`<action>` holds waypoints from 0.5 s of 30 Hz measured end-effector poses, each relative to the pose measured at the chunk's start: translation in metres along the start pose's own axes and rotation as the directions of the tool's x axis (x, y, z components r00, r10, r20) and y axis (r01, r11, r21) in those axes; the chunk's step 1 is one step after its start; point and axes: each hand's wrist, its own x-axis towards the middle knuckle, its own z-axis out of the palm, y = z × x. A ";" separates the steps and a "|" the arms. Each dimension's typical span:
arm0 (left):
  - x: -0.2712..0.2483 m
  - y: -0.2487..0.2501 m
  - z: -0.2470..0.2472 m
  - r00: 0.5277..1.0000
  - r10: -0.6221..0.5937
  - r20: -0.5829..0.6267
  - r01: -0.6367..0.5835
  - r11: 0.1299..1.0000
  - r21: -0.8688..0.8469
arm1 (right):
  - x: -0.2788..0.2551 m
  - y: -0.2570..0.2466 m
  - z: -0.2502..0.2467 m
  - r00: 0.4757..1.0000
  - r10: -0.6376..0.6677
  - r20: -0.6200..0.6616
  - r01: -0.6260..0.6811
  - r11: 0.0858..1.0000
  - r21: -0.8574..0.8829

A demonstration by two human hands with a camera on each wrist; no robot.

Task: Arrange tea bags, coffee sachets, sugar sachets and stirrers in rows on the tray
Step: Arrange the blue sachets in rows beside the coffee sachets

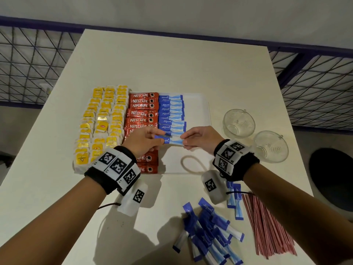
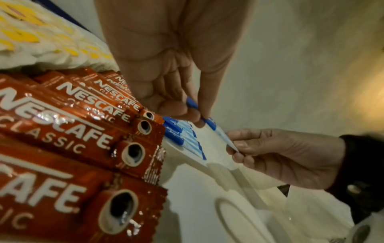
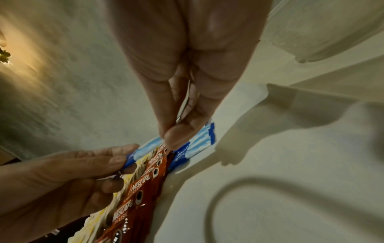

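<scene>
Over the tray (image 1: 196, 104), both hands pinch one sugar sachet (image 1: 172, 140): left hand (image 1: 142, 139) its dark-blue end, right hand (image 1: 202, 137) its pale end, just below the sugar row (image 1: 171, 113).

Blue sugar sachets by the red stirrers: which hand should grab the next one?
Probably the right hand: the loose blue paper sugar sachets lie on its side of the table, nearer it than the left hand.

My head camera looks steeply down at the tabletop (image 1: 172, 60) from above. Both wrist cameras sit close, facing along the fingers from opposite sides; each shares the held sachet (image 2: 220, 133) and the other hand.
</scene>
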 end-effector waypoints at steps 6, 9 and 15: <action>0.000 -0.004 0.002 0.991 0.096 -0.095 -0.070 0.967 0.245 | 0.007 0.006 -0.002 0.995 0.044 -0.093 -0.058 0.986 -0.158; -0.002 -0.004 -0.002 0.989 0.086 -0.120 -0.048 0.956 0.288 | 0.012 0.009 0.000 0.983 0.097 -0.154 -0.124 0.976 -0.178; -0.005 -0.007 -0.006 0.990 0.043 -0.134 -0.009 0.969 0.249 | 0.028 0.009 0.010 0.961 0.121 -0.248 -0.180 0.956 -0.232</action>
